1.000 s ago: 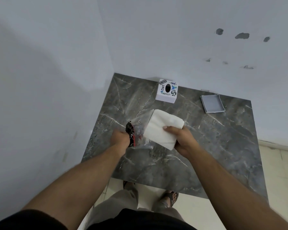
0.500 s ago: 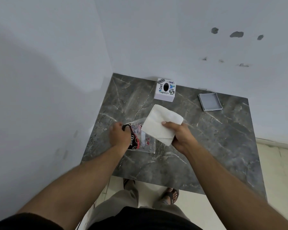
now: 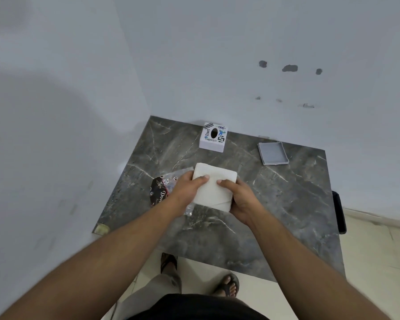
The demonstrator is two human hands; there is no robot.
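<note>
2 hands (image 3: 187,188) (image 3: 241,197) grip the white tissue stack (image 3: 214,177).

Soft matt paper of tissue stack (image 3: 214,184); glossy crinkled clear plastic of wrapper (image 3: 163,192); smooth, slightly shiny marbled surface (image 3: 286,204).

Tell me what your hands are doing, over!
Left hand and right hand grip the tissues. Wrapper lies under the left hand. Nothing in the way.

White tissue stack (image 3: 214,187), black-and-red printed clear wrapper (image 3: 162,191), grey white-veined marble table (image 3: 286,204), grey tray (image 3: 273,153)
</note>
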